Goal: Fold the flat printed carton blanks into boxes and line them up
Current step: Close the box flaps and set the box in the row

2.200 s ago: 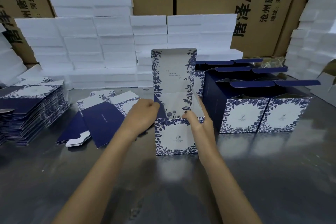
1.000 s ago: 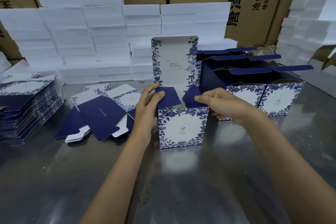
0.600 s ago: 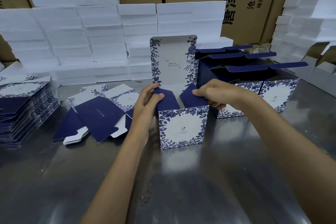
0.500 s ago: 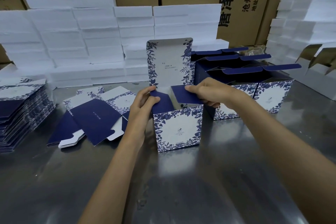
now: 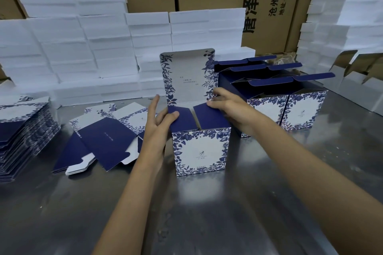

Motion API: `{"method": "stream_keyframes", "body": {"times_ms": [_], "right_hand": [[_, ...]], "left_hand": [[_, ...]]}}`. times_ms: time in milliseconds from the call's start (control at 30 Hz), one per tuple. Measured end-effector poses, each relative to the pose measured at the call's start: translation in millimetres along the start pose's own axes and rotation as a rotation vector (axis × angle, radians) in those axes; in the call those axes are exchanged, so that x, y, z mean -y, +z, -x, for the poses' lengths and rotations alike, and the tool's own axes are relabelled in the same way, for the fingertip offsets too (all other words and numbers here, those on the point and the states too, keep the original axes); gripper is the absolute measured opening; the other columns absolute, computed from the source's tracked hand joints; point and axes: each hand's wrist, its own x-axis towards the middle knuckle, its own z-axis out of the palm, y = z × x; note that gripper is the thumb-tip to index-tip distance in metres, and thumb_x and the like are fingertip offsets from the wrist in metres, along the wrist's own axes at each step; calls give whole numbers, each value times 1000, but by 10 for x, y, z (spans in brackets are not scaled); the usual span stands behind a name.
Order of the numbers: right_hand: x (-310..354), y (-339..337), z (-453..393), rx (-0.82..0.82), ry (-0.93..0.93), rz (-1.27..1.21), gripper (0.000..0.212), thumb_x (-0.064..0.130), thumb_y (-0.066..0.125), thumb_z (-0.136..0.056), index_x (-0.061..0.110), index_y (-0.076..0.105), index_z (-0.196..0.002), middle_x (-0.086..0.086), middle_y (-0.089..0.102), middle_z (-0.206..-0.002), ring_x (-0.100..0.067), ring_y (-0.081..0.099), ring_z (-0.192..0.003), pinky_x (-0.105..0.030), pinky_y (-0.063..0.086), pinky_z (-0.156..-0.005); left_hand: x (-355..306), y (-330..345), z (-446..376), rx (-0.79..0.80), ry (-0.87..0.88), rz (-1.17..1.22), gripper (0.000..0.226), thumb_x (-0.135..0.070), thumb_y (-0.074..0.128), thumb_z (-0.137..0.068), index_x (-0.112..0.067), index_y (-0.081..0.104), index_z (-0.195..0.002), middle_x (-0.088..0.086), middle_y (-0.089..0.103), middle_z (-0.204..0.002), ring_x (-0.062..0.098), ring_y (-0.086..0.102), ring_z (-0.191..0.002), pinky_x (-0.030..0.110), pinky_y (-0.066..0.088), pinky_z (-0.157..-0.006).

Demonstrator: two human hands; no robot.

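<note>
Centre of the steel bench [image 5: 207, 213]: one blue-and-white floral printed carton box [image 5: 200, 149], upright, part-folded. Its tall rear lid panel [image 5: 187, 75] stands vertical behind the opening; two navy side flaps [image 5: 182, 119] are folded inward and nearly meet at the middle.

Left hand [image 5: 157, 126]: beside the box's left wall, thumb pressing the left flap down, fingers straight and raised, grasping nothing.

Right hand [image 5: 227, 102]: at the box's rear right corner, fingers curled over the far edge of the right flap, holding it down.

Key relation: the lid panel rises directly behind both hands, its hinge line running left to right. The right hand touches its lower corner and is nearer; in my judgement the lid folds forward next.

Right: row of finished open boxes [image 5: 286, 107], just beside.

Left: loose flat blanks [image 5: 103, 141]; stacked blanks [image 5: 22, 130].
</note>
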Motion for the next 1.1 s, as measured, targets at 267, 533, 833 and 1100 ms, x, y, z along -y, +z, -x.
{"method": "stream_keyframes", "body": {"times_ms": [267, 533, 833, 1100], "right_hand": [[-156, 26, 99, 15, -23, -292, 39, 21, 43, -93, 19, 82, -94, 0, 78, -104, -14, 72, -88, -26, 57, -76], [55, 33, 118, -84, -122, 170, 30, 10, 53, -97, 25, 78, -105, 18, 72, -85, 8, 60, -68, -8, 43, -59], [301, 430, -34, -28, -260, 1017, 24, 26, 39, -104, 11, 55, -95, -8, 63, -102, -29, 53, -97, -39, 40, -82], [264, 366, -111, 5, -217, 756, 32, 11, 47, -102, 20, 42, -71, 6, 48, -74, -11, 42, -68, -13, 35, -56]], "left_hand": [[23, -22, -35, -43, -22, -24, 18, -25, 59, -88, -33, 73, -93, -7, 72, -107, 19, 66, -108, 40, 43, -94], [-138, 27, -15, -50, -77, -218, 20, -16, 65, -87, -35, 69, -90, -5, 70, -101, 11, 66, -80, 22, 46, -51], [-460, 517, -324, 30, -78, -972, 30, -10, 44, -92, -15, 39, -63, 3, 39, -62, 21, 33, -60, 31, 23, -51], [-366, 512, -406, 88, -40, -1057, 19, -13, 38, -102, -10, 51, -88, 9, 55, -91, 24, 46, -84, 32, 35, -70]]}}
